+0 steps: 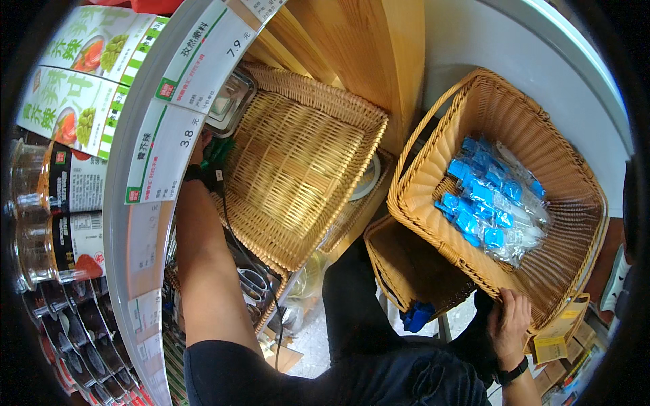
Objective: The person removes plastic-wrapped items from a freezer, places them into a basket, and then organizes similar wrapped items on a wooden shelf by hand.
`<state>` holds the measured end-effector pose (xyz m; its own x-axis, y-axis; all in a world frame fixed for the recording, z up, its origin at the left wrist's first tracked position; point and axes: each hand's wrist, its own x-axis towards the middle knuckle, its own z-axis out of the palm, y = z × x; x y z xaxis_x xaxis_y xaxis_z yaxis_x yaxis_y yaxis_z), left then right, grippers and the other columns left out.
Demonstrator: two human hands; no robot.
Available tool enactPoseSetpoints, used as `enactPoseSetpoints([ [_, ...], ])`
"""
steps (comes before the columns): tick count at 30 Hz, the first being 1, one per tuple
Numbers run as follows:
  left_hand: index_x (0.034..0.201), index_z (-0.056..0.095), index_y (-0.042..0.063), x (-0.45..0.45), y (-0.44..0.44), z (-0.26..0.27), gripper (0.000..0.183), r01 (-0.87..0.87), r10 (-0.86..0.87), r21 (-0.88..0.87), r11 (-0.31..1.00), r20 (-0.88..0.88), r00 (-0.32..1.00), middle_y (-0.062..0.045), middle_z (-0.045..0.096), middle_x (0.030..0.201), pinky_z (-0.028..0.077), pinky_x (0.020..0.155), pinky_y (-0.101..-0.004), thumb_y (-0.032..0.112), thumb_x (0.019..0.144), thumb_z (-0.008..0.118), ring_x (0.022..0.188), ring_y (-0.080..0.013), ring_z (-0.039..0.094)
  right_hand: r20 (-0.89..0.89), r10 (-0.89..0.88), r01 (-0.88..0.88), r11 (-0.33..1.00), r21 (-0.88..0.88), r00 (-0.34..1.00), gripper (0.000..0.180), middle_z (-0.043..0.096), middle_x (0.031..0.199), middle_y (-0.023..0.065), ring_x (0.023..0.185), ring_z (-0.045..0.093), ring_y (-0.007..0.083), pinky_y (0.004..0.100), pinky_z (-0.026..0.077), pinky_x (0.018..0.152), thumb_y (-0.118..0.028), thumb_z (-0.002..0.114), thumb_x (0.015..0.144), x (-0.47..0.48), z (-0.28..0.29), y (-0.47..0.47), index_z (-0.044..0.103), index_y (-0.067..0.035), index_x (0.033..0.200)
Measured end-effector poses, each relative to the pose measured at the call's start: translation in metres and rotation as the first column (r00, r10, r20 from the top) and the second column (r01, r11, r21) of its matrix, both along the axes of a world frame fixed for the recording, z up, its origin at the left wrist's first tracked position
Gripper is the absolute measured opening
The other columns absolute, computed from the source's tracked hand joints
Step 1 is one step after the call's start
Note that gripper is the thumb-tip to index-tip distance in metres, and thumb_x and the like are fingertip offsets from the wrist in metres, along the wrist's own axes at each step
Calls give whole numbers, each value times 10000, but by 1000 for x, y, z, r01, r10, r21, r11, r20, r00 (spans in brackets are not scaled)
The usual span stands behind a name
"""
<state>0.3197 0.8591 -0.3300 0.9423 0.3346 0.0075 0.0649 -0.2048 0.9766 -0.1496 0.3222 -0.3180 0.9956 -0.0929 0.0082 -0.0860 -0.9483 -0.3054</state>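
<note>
My right hand [510,319] grips the near rim of a tilted wicker basket [558,167]. Inside that basket lie several clear plastic packets [492,198] with bright blue parts. My left arm reaches up along the shelf edge, and its hand [202,144] is mostly hidden behind the price labels. Beside it is something green and shiny [219,152], perhaps plastic; whether my fingers hold it is not visible. Right of that hand stands a shallow woven basket [294,167] with a bare bottom. A clear-lidded container [231,104] sits at its upper left corner.
A curved shelf edge with price labels [172,147] runs down the left, past green-and-white boxes [76,111] and clear jars [33,213]. A darker wicker basket [406,259] with a blue cloth-like item [419,315] is below the tilted one. A black cord [254,256] hangs near my left arm.
</note>
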Motion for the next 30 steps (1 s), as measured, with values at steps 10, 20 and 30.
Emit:
enactPoseSetpoints([
  [10, 610, 445, 84, -52, -43, 33, 271, 157, -155, 94, 983, -27, 988, -24, 400, 517, 305, 382, -254, 179, 859, 494, 397, -107, 332, 45, 23, -22, 999, -32, 999, 416, 525, 904, 136, 822, 512, 295, 364, 412, 721, -43, 560, 619, -4, 1, -2, 485, -15, 1027],
  [20, 1100, 487, 54, -239, -235, 62, 298, 635, -608, -10, 773, -297, 736, -45, 586, 901, 458, 630, -208, 199, 842, 528, 738, -100, 565, 114, 26, -17, 997, -75, 993, 364, 486, 746, 95, 724, 524, 254, 359, 444, 613, -56, 538, 669, -15, -13, -8, 481, -67, 1028],
  [30, 1064, 535, 56, -390, -265, -144, 342, 833, -683, 551, 43, -592, 427, -176, 532, 1004, 415, 836, -380, 57, 723, 523, 967, -319, 506, 200, 55, -24, 988, -155, 978, 169, 529, 720, 126, 660, 572, 282, 382, 470, 563, -42, 484, 713, -17, -20, -6, 465, -59, 880],
])
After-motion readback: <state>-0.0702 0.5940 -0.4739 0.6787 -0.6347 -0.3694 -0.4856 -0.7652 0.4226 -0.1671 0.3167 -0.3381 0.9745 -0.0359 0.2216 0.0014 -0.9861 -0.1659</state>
